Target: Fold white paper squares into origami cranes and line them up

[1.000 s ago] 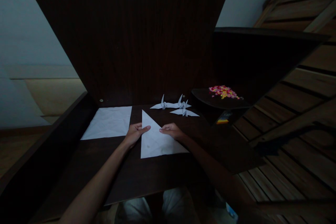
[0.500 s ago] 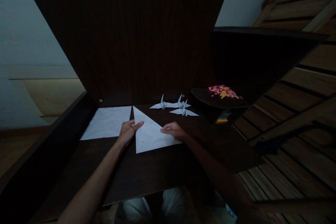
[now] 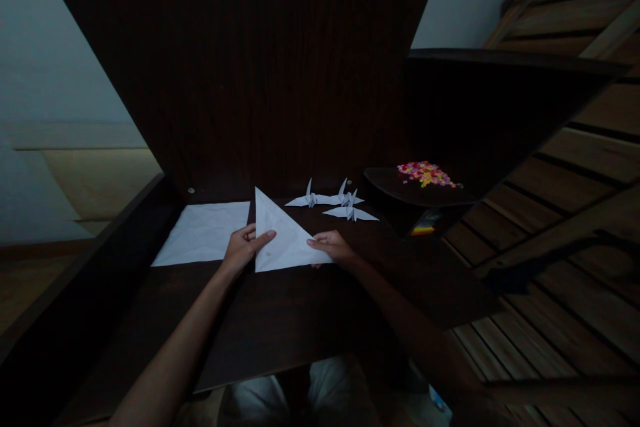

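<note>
A white sheet of paper folded into a triangle (image 3: pixel 280 243) is held up over the dark desk, its tall corner pointing away from me. My left hand (image 3: pixel 243 247) pinches its left edge, thumb on the front face and the other fingers behind. On the slanted side toward the right corner, my right hand (image 3: pixel 333 247) grips it the same way, with most fingers hidden behind the paper. Beyond the triangle stand three white paper cranes (image 3: pixel 351 213) with spread wings. Flat on the desk to the left lies a white sheet of paper (image 3: pixel 203 233).
Many small pink, red and yellow pieces (image 3: pixel 427 173) lie heaped on a rounded dark shelf (image 3: pixel 390 180) at the right. A dark panel (image 3: pixel 270 80) rises behind the desk (image 3: pixel 280 327). A raised side board (image 3: pixel 100 247) borders it on the left. Wooden slats (image 3: pixel 565 213) stand at the right.
The folded triangle has shifted slightly upward and away from me, and its lower edge sits higher in view. Both hands keep their hold on it.
</note>
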The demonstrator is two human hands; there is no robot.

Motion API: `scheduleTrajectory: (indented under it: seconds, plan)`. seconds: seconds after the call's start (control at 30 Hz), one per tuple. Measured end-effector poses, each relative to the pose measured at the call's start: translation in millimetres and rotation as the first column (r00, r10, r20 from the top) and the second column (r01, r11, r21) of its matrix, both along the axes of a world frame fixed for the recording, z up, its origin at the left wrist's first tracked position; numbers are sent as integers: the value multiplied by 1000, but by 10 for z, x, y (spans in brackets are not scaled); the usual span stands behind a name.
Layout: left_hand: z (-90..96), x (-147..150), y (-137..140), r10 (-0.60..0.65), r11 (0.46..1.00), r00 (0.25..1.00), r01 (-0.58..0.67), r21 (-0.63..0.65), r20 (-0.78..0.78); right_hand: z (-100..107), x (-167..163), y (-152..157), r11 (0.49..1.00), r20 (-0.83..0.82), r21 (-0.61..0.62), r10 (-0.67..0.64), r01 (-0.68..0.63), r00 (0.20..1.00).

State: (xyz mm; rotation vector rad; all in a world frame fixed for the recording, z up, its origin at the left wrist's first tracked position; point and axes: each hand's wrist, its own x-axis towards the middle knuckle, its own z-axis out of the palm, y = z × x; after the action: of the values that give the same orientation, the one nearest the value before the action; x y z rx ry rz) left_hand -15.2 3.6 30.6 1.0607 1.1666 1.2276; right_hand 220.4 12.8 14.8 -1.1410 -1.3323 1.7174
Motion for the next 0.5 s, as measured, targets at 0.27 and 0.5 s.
scheduleTrajectory:
  seconds: [0.27, 0.5]
  plan:
    - [8, 31, -50, -87, 977, 928, 151, 152, -363, -64, 38, 20, 992, 54, 115, 39, -45, 998]
    - [-100, 32, -101, 119, 849, 712, 288, 443, -692, -64, -44, 50, 989, -103, -134, 40, -54, 994]
